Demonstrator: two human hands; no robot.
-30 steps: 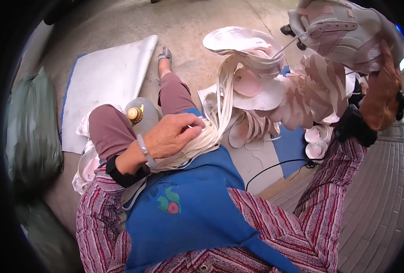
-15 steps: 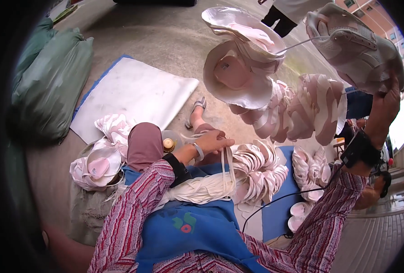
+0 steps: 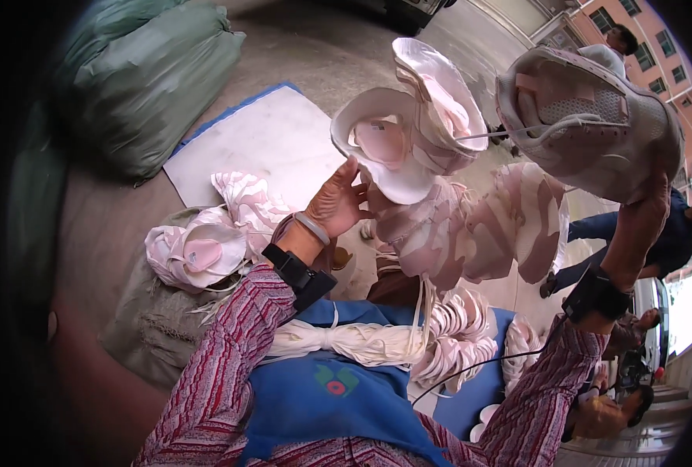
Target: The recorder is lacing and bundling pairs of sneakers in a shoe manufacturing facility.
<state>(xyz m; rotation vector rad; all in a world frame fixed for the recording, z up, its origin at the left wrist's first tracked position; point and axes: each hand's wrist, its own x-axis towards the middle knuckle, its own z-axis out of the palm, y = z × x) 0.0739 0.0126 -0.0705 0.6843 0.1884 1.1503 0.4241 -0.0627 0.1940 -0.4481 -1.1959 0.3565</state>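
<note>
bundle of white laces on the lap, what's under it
The bundle of white laces lies on a blue apron across the lap; what the apron covers cannot be seen.

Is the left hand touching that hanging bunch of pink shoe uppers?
Touching. The head view shows the left hand with fingers pressed against the hanging bunch of pink shoe uppers, no gap visible.

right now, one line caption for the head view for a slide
Right hand lifts a pink shoe upper while left hand touches strung uppers.
</note>
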